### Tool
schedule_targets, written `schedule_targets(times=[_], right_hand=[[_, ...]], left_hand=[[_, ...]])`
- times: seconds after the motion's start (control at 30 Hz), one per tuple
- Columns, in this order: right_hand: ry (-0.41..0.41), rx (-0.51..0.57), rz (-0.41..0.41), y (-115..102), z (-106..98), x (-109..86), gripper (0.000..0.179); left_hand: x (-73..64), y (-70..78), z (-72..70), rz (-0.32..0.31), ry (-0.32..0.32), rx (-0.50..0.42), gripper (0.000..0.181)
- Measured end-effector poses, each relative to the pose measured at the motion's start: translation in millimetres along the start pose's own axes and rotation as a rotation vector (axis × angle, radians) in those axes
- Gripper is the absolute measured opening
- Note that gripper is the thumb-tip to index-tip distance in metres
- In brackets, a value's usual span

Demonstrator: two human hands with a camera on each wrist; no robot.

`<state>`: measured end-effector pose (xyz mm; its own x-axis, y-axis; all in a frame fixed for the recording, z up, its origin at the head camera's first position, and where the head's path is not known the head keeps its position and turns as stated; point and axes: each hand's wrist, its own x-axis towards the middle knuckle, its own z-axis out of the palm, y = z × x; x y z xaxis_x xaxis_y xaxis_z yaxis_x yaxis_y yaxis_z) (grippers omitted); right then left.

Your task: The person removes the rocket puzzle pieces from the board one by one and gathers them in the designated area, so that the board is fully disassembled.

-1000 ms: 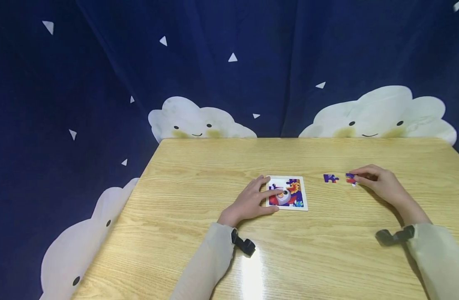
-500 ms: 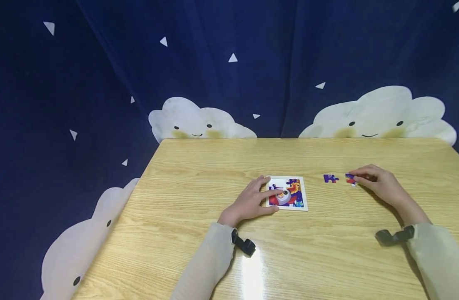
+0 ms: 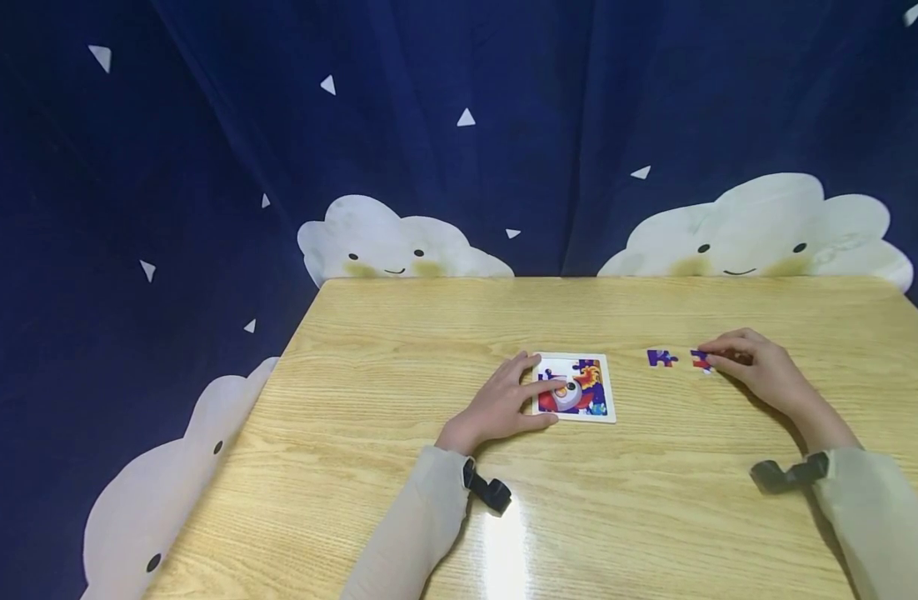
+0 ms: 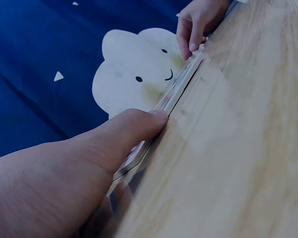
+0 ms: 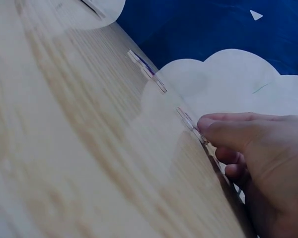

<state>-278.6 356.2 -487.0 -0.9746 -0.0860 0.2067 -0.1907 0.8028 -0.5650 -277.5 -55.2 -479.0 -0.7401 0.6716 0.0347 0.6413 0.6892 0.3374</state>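
My left hand [image 3: 504,396] rests on a small white-framed jigsaw puzzle [image 3: 611,392] in the head view. Its fingers lie fairly straight across the left side, one on the picture, and the thumb touches the near edge. In the left wrist view the thumb [image 4: 139,124] lies along the frame's rim. My right hand [image 3: 759,367] pinches a purple and red puzzle piece [image 3: 700,360] between thumb and fingertips, at the tabletop. A second purple puzzle piece [image 3: 660,358] lies loose between this piece and the puzzle. The puzzle's left part is partly covered by the left hand.
Everything lies on a light wooden table [image 3: 399,333]. Behind it hangs a dark blue curtain [image 3: 429,100] with white triangles and smiling clouds. Each wrist wears a black strap; the left strap [image 3: 487,486] sits over a light sleeve.
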Motion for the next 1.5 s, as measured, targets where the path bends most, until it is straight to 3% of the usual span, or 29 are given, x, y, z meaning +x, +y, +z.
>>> schedule_targets(times=[0.23, 0.4, 0.73, 1.03, 1.5], right_hand=[[0.069, 0.102, -0.115, -17, 10, 0.8, 0.023], [0.074, 0.155, -0.156, -34, 23, 4.9, 0.022], [0.042, 0.202, -0.243, -59, 43, 14.3, 0.024], [-0.051, 0.231, -0.234, -84, 66, 25.8, 0.023], [-0.139, 0.167, -0.296, -107, 81, 35.7, 0.03]], left_hand=[[0.6, 0.0, 0.6, -0.002, -0.003, 0.007, 0.056], [1.0, 0.2, 0.4, -0.004, 0.0, 0.005, 0.055], [-0.2, 1.2, -1.8, -0.023, -0.018, -0.024, 0.055], [0.8, 1.6, -0.5, -0.021, -0.02, -0.01, 0.055], [0.4, 3.3, -2.8, -0.021, -0.021, 0.011, 0.055]])
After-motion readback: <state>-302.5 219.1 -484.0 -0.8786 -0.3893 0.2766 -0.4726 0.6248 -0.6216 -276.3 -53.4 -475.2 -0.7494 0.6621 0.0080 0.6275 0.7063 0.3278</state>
